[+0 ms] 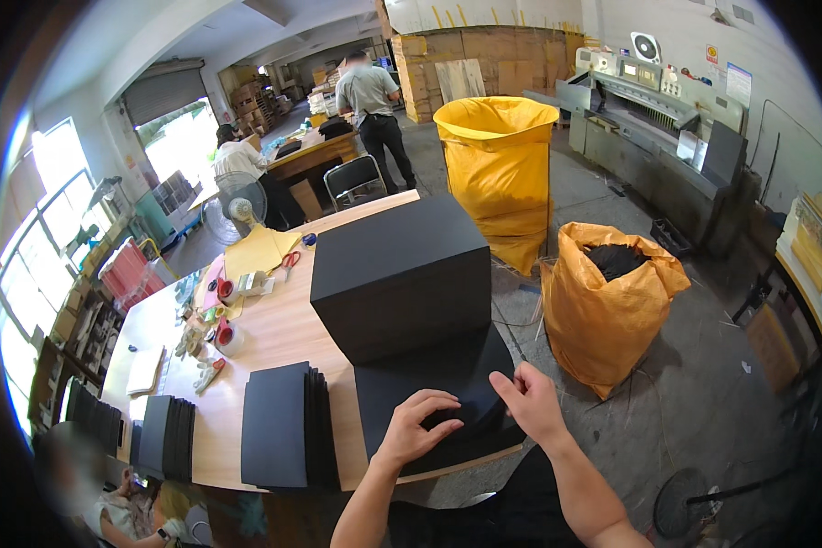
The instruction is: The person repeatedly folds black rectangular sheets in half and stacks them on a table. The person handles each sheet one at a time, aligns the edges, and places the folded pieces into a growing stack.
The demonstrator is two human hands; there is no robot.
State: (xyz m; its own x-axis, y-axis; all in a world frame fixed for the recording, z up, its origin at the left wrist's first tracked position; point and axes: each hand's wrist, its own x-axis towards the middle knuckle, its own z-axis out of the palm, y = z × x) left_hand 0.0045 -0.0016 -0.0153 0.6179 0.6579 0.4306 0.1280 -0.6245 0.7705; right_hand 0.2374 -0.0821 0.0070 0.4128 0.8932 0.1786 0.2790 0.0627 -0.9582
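Observation:
Both hands are over a stack of black sheets (420, 374) at the table's near right corner. My left hand (417, 425) rests on the top sheet, fingers curved and thumb apart, with nothing seen in its grasp. At the stack's right side is my right hand (532, 402), its fingers curled in and the thumb stretched leftward. Its palm side is hidden, so I cannot make out what it holds. Near the hands, the sheets' right edge looks curved. Just beyond stands a tall block of stacked black boards (402, 274). Left of the sheets lies a shorter black stack (283, 425).
More black stacks (166, 438) line the table's near left edge. Tape rolls (228, 338), red scissors (290, 263) and papers lie farther back. An orange sack (612, 310) and a yellow bin bag (498, 164) stand right of the table (288, 333). Other people are nearby.

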